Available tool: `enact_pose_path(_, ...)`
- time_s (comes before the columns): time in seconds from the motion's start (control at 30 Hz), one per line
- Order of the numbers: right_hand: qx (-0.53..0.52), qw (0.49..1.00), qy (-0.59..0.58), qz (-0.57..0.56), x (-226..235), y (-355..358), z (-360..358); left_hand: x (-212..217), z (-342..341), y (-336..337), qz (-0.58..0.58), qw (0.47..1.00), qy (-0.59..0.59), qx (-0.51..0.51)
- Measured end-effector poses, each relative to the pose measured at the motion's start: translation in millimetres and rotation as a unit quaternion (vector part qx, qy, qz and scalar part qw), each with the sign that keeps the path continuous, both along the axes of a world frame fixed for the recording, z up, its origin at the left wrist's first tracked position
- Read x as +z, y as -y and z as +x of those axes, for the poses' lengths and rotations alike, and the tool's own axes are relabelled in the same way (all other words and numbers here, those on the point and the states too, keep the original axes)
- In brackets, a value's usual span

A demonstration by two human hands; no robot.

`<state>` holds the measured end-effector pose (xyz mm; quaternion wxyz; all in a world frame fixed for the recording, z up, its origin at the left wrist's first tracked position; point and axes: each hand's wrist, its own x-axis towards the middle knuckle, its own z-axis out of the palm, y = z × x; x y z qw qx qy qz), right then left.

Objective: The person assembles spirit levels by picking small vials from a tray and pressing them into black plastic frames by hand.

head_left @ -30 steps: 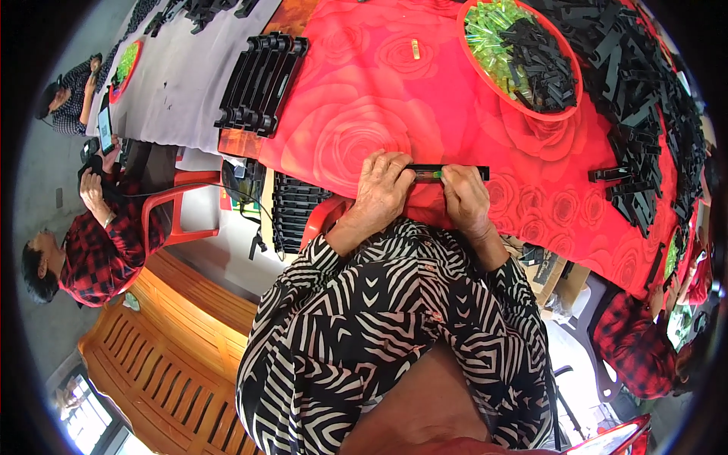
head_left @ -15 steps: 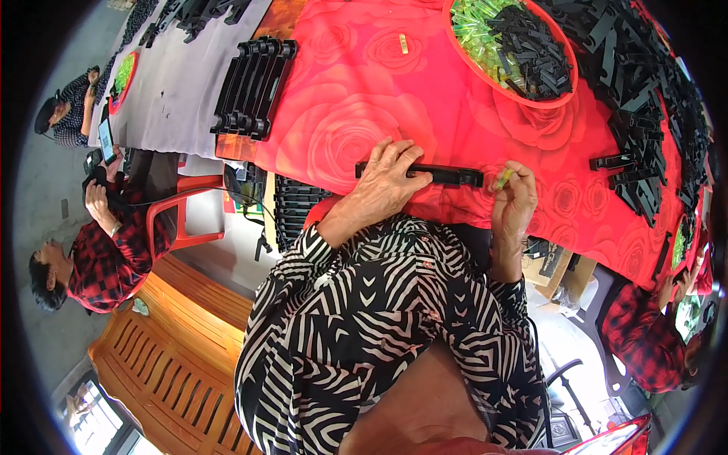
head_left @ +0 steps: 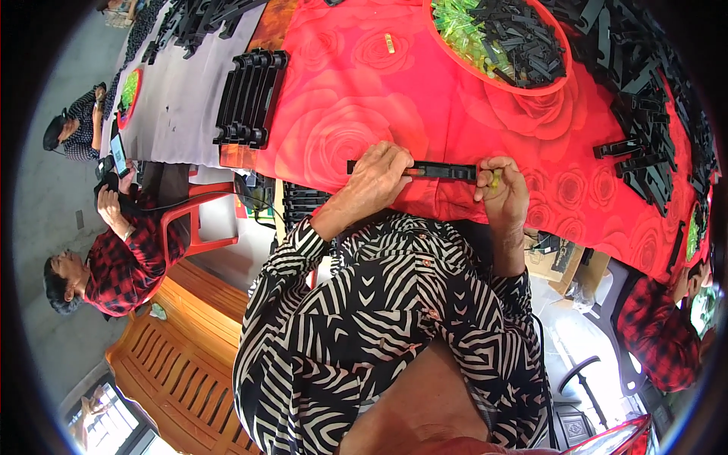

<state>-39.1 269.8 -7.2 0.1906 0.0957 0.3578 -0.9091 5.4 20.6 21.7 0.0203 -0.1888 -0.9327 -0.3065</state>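
My left hand (head_left: pixel 381 176) is closed round a long black plastic bar (head_left: pixel 449 171), which lies crosswise near the front edge of the red cloth. Between the fingers of my right hand (head_left: pixel 509 199) is a small translucent yellow-green piece (head_left: pixel 496 181), partly hidden by them. Those fingertips are at the bar's right end; whether the piece touches the bar I cannot tell. A similar small yellowish piece (head_left: pixel 390 43) lies alone farther back on the cloth.
A red-rimmed basin (head_left: pixel 531 91) holds yellow-green pieces and small black parts. Black parts are heaped (head_left: pixel 644 155) at the right. A stack of black bars (head_left: pixel 252 98) stands at the left. People in checked shirts (head_left: pixel 130 262) sit on both sides; a wooden bench (head_left: pixel 178 353) is lower left.
My right hand has moved slightly left with the yellow-green piece, up to the bar's right end. The bar appears turned a little, and my left hand still grips it.
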Motion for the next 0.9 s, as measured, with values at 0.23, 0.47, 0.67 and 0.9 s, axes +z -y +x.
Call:
enact_pose_path(0.23, 0.085, 0.903, -0.149, 0.395, 9.4, 7.8, 12.9, 8.7, 12.3, -6.7, 0.070, 0.989, -0.123, 0.049)
enact_pose_path(0.47, 0.113, 0.926, -0.167, 0.320, 38.4, 18.0, 14.8, 11.0, 18.3, -7.1, 0.129, 0.989, -0.055, 0.042)
enact_pose_path(0.67, 0.070, 0.895, -0.249, 0.364, 17.8, 20.7, 20.6, 22.6, 12.4, 1.9, 0.186, 0.970, 0.153, 0.011)
enact_pose_path(0.9, 0.084, 0.895, -0.277, 0.338, 22.2, 25.1, 24.9, 15.7, 3.4, 4.3, 0.179, 0.954, 0.242, 0.000)
